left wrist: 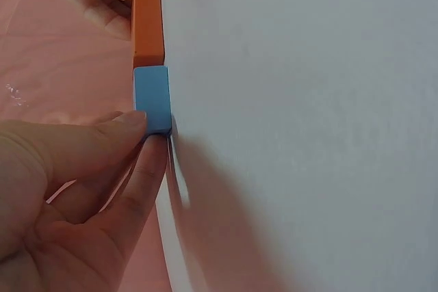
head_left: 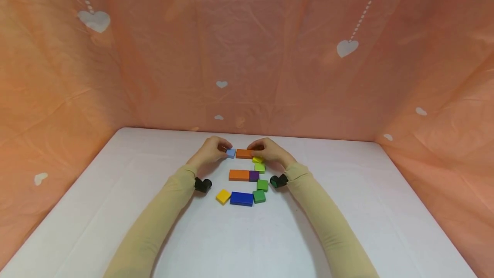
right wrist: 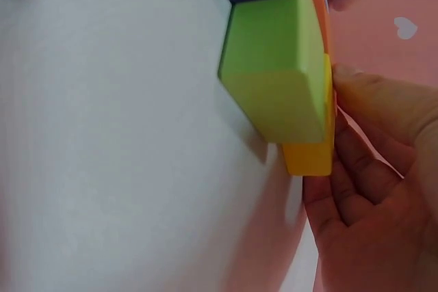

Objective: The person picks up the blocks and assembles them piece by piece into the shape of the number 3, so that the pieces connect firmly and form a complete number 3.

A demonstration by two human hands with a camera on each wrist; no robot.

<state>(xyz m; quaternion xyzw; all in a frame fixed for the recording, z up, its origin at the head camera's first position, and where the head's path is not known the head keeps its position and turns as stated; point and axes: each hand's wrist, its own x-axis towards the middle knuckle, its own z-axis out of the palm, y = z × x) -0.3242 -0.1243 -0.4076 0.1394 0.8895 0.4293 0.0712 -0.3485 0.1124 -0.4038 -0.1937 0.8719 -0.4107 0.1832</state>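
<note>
A light blue block is pinched by my left hand, thumb at its side and a finger against its end. To its right lies an orange block, close to it in line. My right hand holds a yellow block at the orange block's right end, the thumb at its far side and fingers by its end. Its thumb partly covers that corner in the head view. Just nearer stands a lime green block. Below come a second orange block and a purple block, end to end.
Nearer on the white table lie a green block, a darker green block, a dark blue block and a tilted yellow-orange block. An orange-pink cloth with hearts hangs behind and at both sides.
</note>
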